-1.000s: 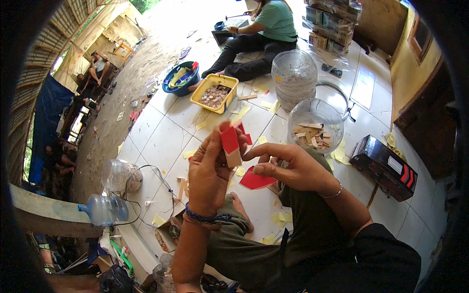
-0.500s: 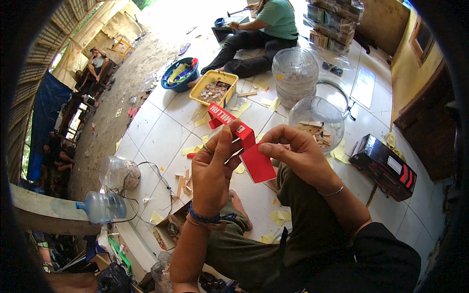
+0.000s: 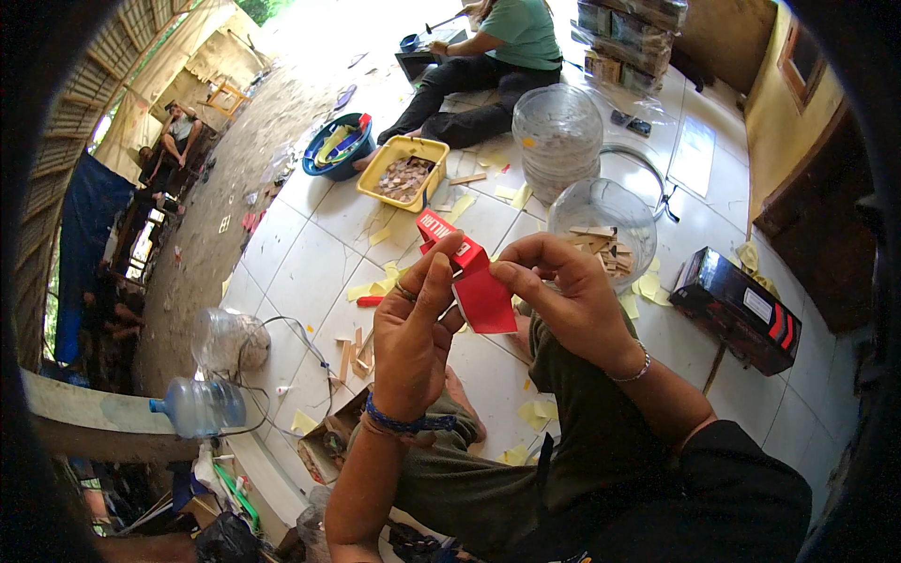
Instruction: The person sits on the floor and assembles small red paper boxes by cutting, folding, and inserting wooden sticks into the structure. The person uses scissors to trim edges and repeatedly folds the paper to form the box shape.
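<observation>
Between my two hands is a folded red card box with white lettering on its upper strip and a plain red flap hanging below. My left hand, with a ring and a blue braided wristband, is closed on it, thumb pressed against its near side. The thumb and index finger of my right hand pinch its right edge, where the flap meets the strip. Behind my right hand, a clear plastic tub holds several small wooden sticks.
A yellow basin of small pieces and a blue bucket stand ahead. Further off, a co-worker sits at a dark box. Yellow paper scraps litter the tiles. A black box lies right; a water bottle left.
The red box has turned a little, its lettered strip bending closer to my left fingers and its flap tilting. My right fingers have shifted slightly along its edge. The whole view has shifted slightly.
</observation>
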Available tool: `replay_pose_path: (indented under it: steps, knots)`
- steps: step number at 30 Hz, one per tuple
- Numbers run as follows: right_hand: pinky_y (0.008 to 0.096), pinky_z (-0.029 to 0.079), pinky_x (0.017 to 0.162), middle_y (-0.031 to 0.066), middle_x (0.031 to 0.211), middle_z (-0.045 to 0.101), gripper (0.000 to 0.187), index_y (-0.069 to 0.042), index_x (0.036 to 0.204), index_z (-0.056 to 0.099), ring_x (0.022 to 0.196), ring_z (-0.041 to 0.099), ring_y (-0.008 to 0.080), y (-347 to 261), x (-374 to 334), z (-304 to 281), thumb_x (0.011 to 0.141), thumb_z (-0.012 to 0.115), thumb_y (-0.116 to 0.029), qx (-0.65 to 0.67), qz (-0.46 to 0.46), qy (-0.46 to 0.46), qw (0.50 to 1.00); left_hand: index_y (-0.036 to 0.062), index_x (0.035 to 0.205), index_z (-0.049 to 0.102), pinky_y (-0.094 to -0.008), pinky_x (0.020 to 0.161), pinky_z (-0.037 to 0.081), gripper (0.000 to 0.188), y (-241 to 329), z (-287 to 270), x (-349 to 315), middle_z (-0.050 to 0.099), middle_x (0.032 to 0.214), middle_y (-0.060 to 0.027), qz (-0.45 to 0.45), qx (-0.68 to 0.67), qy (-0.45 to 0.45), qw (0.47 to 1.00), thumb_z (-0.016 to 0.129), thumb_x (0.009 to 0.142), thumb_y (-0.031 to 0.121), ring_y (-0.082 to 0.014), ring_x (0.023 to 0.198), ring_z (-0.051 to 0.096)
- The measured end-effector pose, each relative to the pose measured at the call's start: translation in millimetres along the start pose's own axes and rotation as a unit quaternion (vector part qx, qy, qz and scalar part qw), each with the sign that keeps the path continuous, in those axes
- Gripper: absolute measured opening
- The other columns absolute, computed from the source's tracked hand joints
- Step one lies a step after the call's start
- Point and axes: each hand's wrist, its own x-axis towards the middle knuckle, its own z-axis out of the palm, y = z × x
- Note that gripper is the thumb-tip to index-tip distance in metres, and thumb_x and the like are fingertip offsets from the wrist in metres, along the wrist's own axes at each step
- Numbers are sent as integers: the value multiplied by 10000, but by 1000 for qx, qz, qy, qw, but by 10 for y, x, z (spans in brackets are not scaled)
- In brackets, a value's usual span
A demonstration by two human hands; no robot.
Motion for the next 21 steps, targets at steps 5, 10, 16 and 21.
replay_pose_path:
  steps: [5,10,16,21]
  knots:
    - [231,507,729,52,964,724,211,1,1074,679,870,646,73,-28,-5,-14,981,669,-188,30,30,-2,999,17,1326,596,-296,884,576,406,7,9,2,658,1269,-107,-13,-22,-10,1000,611,1017,280,-149,1102,661]
    - [231,504,723,53,959,725,215,2,1073,684,866,644,71,7,9,-10,983,667,-193,32,15,6,999,14,1355,569,-310,901,579,414,13,18,12,648,1282,-112,-19,-35,-16,999,616,1014,244,-160,1103,662]
    - [229,500,709,54,956,726,212,2,1066,686,855,644,70,39,14,-30,980,670,-190,27,11,7,1000,4,1404,514,-310,897,559,457,-8,21,22,639,1284,-121,-8,-1,-34,999,615,1004,201,-164,1094,651]
    - [234,500,710,55,953,725,207,2,1062,684,851,646,74,41,9,-40,977,673,-187,19,5,8,1000,7,1394,537,-216,766,529,497,6,39,36,661,1222,-86,-33,-7,-3,999,707,929,39,-95,981,648]
